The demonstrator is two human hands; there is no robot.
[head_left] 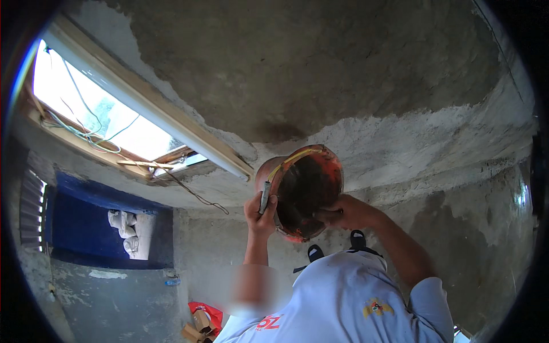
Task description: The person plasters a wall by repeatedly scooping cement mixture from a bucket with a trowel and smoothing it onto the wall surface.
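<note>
Neither of my hands is in view. A co-worker in a white shirt (343, 297) stands close in front of me with both arms raised. That person holds an orange bucket (306, 191) with a dark inside up against the rough plastered surface. One of their hands (260, 216) grips the bucket's rim together with a grey tool handle (265, 197). Their other hand (342, 212) holds the opposite side of the rim.
Grey, patchy plaster (320, 68) covers the surface above. A bright opening with a wooden frame (143, 103) and loose wires (86, 128) is at upper left. Below are a blue wall (80, 228), pale sacks (128, 231), a red bag (209, 311) and cardboard boxes (194, 330).
</note>
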